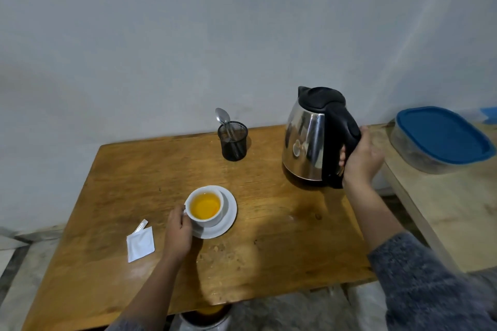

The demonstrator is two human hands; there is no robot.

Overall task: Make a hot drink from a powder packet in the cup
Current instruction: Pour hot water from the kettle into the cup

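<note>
I have the right hand [359, 158] wrapped around the black handle of the kettle [314, 137], which stands upright on the far right of the surface [282, 236]; whether its base is fully down I cannot tell; the left hand [178, 231] is closed on the handle side of the cup [205, 205], steadying it on its saucer [227, 219].

The relation that matters now, as I judge it, is the spoon [226, 122]: it stands handle-down, bowl up, in the black mesh holder [233, 141] by the wall, beyond the cup and left of the kettle; its long axis is near upright, leaning slightly left; it lies between my two hands, and the right looks nearer once it lets go of the kettle.

The cup holds orange-yellow liquid well up toward the rim; the torn white packet [140, 243] lies flat just left of my left hand, apparently emptied; so pouring seems done and stirring remains, I think. Off to the right, a blue-lidded container [441, 140] sits on a separate bench [457, 223], contents unclear.
</note>
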